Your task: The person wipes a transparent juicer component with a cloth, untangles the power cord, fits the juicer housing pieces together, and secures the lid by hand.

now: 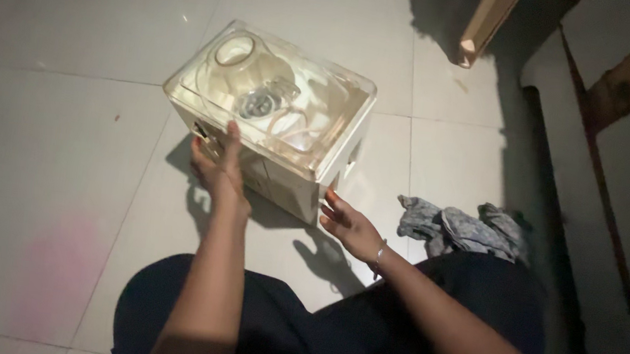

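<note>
I see a pale tiled floor filling most of the view, with a dark wall and doorframe running along the 3 o'clock side. At the centre, toward 12 o'clock from my knees, sits a cream box-shaped appliance on the floor, its clear plastic lid showing a glass jar and tubing packed inside. A crumpled grey cloth lies on the tiles at about 4 o'clock from the box, well apart from it. My left hand rests flat against the near front face, fingers spread and pointing up to the lid's edge, gripping nothing. My right hand is open, fingertips touching the box's near lower corner; a thin bangle circles its wrist.
</note>
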